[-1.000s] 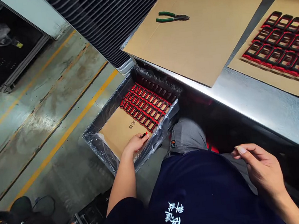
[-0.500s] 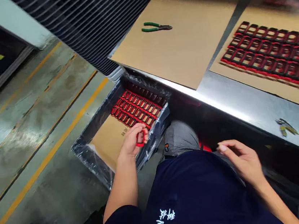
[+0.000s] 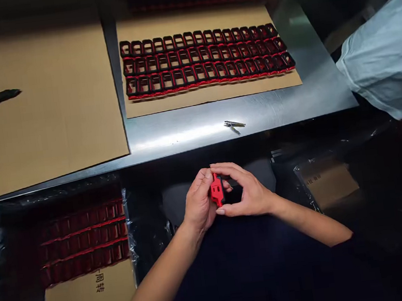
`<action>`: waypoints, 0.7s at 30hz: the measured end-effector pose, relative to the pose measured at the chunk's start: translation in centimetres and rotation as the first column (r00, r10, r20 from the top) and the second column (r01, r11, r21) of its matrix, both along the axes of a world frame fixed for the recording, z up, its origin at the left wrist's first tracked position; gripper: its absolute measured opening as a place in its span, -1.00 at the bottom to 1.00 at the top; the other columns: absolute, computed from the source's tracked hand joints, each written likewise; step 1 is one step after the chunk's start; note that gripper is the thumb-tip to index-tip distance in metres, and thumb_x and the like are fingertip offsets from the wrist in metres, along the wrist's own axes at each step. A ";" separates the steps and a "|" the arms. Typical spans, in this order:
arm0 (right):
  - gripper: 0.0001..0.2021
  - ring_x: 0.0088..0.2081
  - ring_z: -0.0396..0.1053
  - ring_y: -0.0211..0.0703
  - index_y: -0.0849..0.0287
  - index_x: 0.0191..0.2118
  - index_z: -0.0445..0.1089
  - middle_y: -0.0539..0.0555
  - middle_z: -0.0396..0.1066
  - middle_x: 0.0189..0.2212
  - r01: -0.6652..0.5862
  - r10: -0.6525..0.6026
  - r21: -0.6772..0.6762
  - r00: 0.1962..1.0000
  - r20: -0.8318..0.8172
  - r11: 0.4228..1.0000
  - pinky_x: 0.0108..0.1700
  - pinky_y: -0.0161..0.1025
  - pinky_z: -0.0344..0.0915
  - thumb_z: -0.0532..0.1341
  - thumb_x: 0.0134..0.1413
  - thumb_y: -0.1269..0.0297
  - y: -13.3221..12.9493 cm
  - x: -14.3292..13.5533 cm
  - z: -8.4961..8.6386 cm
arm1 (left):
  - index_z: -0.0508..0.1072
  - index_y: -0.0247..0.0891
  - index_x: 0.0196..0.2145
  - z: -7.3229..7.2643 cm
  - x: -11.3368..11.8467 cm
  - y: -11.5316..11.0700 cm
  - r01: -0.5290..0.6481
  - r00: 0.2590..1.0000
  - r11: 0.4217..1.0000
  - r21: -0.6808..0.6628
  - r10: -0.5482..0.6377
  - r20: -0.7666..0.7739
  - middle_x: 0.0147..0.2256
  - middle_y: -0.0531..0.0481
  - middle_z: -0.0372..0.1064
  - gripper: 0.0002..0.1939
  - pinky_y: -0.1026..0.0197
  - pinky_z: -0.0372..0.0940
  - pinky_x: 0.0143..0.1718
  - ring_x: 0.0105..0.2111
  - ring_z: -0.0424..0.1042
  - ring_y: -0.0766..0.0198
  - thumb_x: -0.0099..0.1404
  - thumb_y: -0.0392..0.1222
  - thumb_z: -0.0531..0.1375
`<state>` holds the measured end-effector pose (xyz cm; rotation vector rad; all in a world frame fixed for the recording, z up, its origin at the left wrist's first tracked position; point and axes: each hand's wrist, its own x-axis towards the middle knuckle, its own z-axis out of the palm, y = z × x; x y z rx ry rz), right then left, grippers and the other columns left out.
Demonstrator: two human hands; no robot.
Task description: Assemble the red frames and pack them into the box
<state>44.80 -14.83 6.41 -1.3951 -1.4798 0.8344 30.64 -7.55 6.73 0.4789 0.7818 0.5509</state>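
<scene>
1. Gripping a red-and-black part (image 3: 217, 192), the left hand (image 3: 198, 200) pinches its side; the right hand (image 3: 250, 191) spans its ends with thumb and forefinger.
2. That part is before the metal bench (image 3: 180, 131).
3. Red-and-black frames (image 3: 205, 65) form three rows on cardboard (image 3: 177, 104).

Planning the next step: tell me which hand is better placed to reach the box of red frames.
Probably the left hand: it is nearer the box, with the right hand farther away. Both hold the red part.
</scene>
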 end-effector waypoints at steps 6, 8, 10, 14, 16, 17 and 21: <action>-0.24 0.29 0.27 0.14 0.05 0.28 0.27 0.25 0.35 0.23 -0.090 0.092 0.046 0.995 -0.042 0.995 0.30 0.17 0.23 0.46 -0.08 0.25 -0.1 0.6 0.2 | 0.46 -0.17 -0.04 -0.4 -2.4 -0.4 0.132 0.987 0.990 0.051 -0.136 0.084 -0.20 -0.03 0.56 -0.58 0.04 0.51 -0.13 -0.26 0.61 0.12 0.17 -0.05 0.41; -0.22 0.30 0.25 0.15 0.05 0.29 0.27 0.25 0.35 0.23 -0.116 0.118 0.041 0.991 -0.063 0.992 0.30 0.17 0.24 0.46 -0.09 0.29 0.0 0.6 0.5 | 0.45 -0.15 0.01 -0.4 -3.1 -0.5 0.153 0.979 0.983 0.099 -0.165 0.120 -0.13 -0.07 0.55 -0.56 0.02 0.50 -0.09 -0.19 0.61 0.09 0.21 -0.05 0.39; -0.22 0.31 0.24 0.16 0.03 0.30 0.27 0.24 0.35 0.23 -0.121 0.122 0.023 0.988 -0.093 0.992 0.26 0.15 0.29 0.46 -0.10 0.30 -0.1 0.6 0.6 | 0.43 -0.14 0.05 -0.3 -3.5 -0.6 0.169 0.971 0.976 0.139 -0.189 0.145 -0.07 -0.10 0.54 -0.51 -0.01 0.49 -0.06 -0.14 0.61 0.06 0.20 -0.05 0.40; -0.22 0.29 0.26 0.16 0.01 0.29 0.29 0.23 0.35 0.23 -0.116 0.115 -0.004 0.985 -0.131 0.993 0.25 0.14 0.31 0.48 -0.10 0.27 -0.3 0.4 0.7 | 0.41 -0.14 0.06 -0.2 -3.6 -0.4 0.200 0.963 0.964 0.175 -0.226 0.145 -0.06 -0.13 0.53 -0.41 -0.05 0.48 -0.02 -0.10 0.59 0.02 0.11 -0.05 0.47; -0.23 0.29 0.26 0.16 0.01 0.28 0.31 0.22 0.35 0.22 -0.117 0.113 -0.011 0.981 -0.158 0.993 0.27 0.14 0.27 0.50 -0.11 0.25 -0.4 0.4 0.7 | 0.41 -0.16 0.02 -0.3 -3.3 -0.4 0.206 0.964 0.964 0.167 -0.229 0.135 -0.10 -0.12 0.53 -0.42 -0.03 0.49 -0.04 -0.13 0.60 0.04 0.09 -0.06 0.49; -0.23 0.28 0.27 0.15 0.01 0.27 0.31 0.22 0.36 0.22 -0.113 0.107 -0.022 0.977 -0.185 0.993 0.27 0.14 0.28 0.50 -0.11 0.24 -0.4 0.4 0.6 | 0.41 -0.17 -0.01 -0.3 -3.2 -0.4 0.200 0.966 0.966 0.161 -0.222 0.133 -0.11 -0.11 0.53 -0.44 -0.02 0.49 -0.05 -0.15 0.60 0.05 0.09 -0.07 0.49; -0.34 0.12 0.44 0.06 0.00 0.20 0.40 0.18 0.41 0.14 -0.041 -0.008 -0.113 0.913 -0.408 0.993 0.13 0.02 0.43 0.51 -0.06 0.15 -0.6 0.3 0.2 | 0.39 -0.17 -0.16 -0.4 -2.9 -0.5 0.080 0.990 0.976 0.201 -0.101 0.099 -0.11 -0.04 0.53 -0.55 0.08 0.49 -0.09 -0.23 0.59 0.20 0.09 -0.11 0.50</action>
